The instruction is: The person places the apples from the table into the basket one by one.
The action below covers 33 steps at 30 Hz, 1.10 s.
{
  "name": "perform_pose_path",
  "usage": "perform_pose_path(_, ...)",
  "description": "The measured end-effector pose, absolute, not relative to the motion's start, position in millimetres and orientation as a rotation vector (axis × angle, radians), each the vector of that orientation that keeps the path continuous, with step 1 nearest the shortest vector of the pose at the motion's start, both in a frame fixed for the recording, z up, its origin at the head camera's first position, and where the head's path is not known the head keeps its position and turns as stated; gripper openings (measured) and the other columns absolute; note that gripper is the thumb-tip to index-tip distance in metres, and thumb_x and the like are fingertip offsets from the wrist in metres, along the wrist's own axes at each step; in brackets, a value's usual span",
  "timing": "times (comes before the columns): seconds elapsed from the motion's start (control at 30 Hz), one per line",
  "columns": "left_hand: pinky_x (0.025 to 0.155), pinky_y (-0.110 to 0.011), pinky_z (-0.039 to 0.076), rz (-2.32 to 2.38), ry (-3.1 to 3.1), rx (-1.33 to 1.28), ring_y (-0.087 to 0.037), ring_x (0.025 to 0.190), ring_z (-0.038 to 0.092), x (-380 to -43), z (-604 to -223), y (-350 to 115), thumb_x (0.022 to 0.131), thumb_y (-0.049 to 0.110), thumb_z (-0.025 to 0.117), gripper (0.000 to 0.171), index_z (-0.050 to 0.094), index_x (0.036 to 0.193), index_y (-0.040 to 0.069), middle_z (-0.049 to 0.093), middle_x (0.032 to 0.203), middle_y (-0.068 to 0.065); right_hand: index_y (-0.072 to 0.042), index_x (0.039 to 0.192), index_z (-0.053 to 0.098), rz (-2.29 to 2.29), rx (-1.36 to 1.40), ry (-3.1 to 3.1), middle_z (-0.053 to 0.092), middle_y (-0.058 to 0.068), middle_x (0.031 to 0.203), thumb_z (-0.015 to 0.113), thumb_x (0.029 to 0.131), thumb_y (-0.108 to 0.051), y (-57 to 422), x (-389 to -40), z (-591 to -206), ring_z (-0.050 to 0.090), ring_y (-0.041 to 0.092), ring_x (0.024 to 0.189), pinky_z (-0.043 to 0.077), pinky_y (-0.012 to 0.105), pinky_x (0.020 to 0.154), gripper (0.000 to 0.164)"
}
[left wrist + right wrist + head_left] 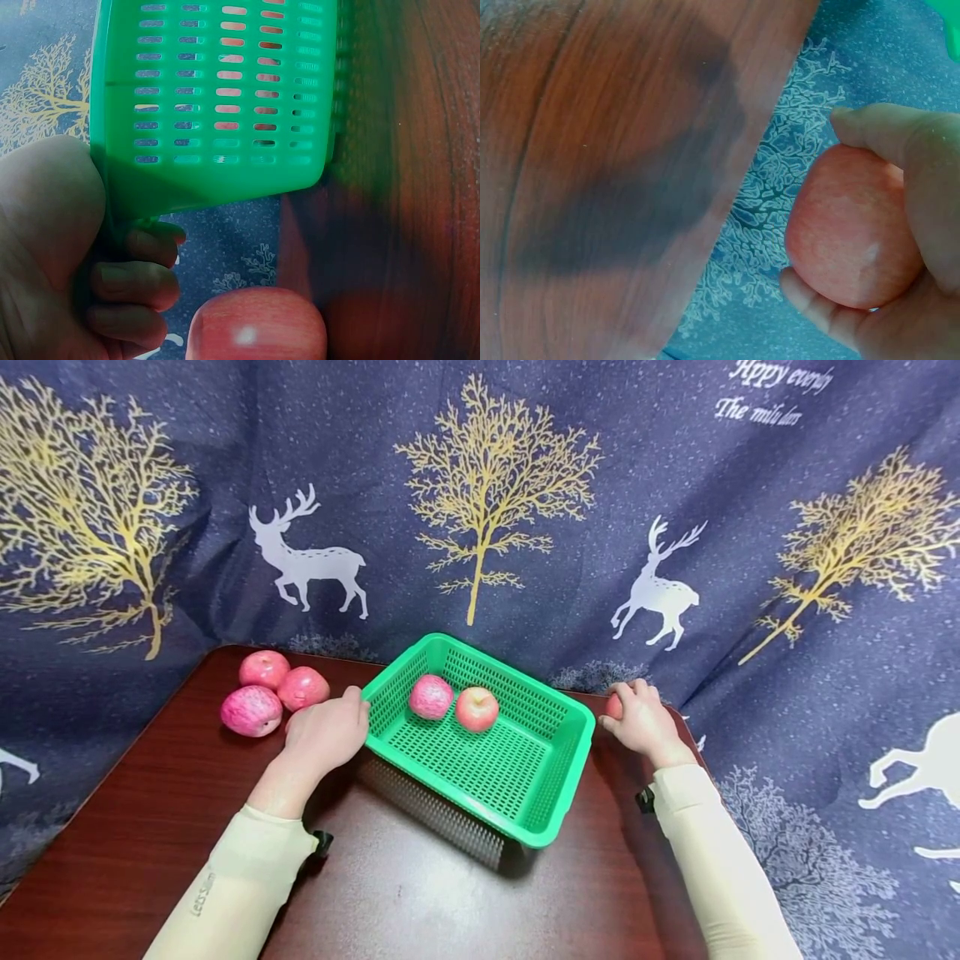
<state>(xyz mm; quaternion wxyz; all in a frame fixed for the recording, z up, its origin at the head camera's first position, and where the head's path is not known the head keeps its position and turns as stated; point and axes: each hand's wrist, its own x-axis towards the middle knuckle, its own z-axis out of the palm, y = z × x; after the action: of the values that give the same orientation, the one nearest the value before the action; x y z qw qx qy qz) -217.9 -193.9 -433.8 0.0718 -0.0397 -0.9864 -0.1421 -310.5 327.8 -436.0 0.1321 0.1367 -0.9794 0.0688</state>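
Note:
In the head view, my left hand [330, 727] grips the left end of a green plastic basket [480, 806]; the left wrist view shows its fingers curled at the basket's rim [100, 90]. Two apples lie inside the basket, a pink one [431, 697] and a yellowish-red one [477, 709]. To the right of the basket, my right hand [645, 722] holds a red apple [851, 229] between thumb and fingers. The right wrist view shows this apple above the tabletop, the hand covering its far side.
Several apples cluster at the table's back left, among them a mottled pink one [252, 711] and a red one [303, 688]; another is partly hidden behind my left hand. A dark curtain [525, 568] printed with deer and trees hangs behind the brown table [420, 893].

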Motion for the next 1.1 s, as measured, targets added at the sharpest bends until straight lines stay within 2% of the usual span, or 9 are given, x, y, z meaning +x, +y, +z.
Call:
perform_pose_path(0.77,0.044,-0.051,0.039,-0.43,-2.96,-0.118,-0.038,0.06,0.059,-218,-435,-194,0.103,0.034,0.038,0.028,0.047,0.101,0.007,0.063,0.081,-0.019,-0.009,0.127,0.056,0.171,0.42,-2.808,0.047,0.021,0.119,0.078,0.077,-0.035,323,-318,-414,0.044,0.044,0.109,0.044,0.06,0.08,0.06)
perform_pose_path(1.1,0.044,-0.052,0.039,-0.431,-2.968,-0.119,-0.039,0.061,0.059,-218,-433,-194,0.103,0.034,0.037,0.028,0.046,0.1,0.007,0.063,0.081,-0.019,-0.013,0.129,0.055,0.171,0.396,-2.825,0.046,0.017,0.119,0.077,0.078,-0.037,319,-319,-406,0.043,0.04,0.109,0.045,0.059,0.075,0.061)
